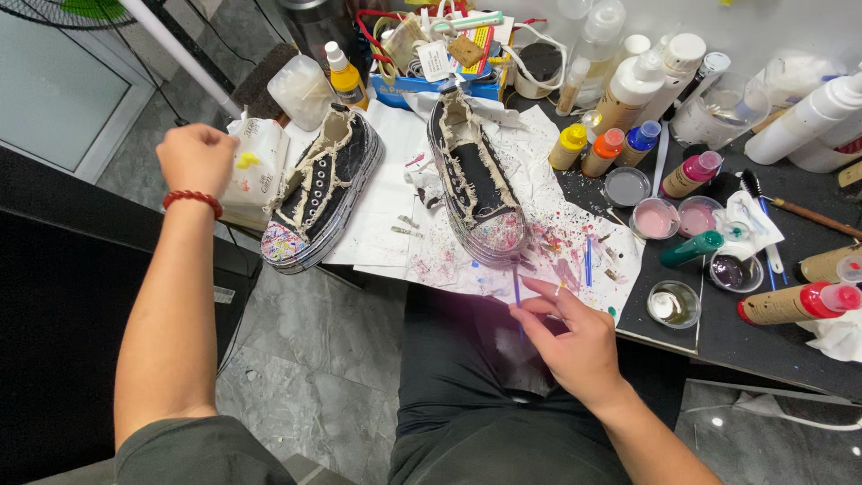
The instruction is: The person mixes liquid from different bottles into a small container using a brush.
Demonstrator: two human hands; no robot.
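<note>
— So, where's the work sitting?
— On the bench (763, 202): two frayed black shoes (476, 180) on spattered paper (395, 216); they look soft, best held by the sole.
— And the hands?
— Right hand (575, 337) pinches a thin blue brush (517, 292), light and rigid; left hand (197, 157) is fisted, empty as far as I can see.

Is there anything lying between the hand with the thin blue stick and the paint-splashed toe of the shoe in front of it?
Nothing visible does. The right hand holds a thin blue stick just below the toe of the nearer shoe; between them lies only the paint-spattered paper. The left hand is closed and raised by the other shoe.
</note>
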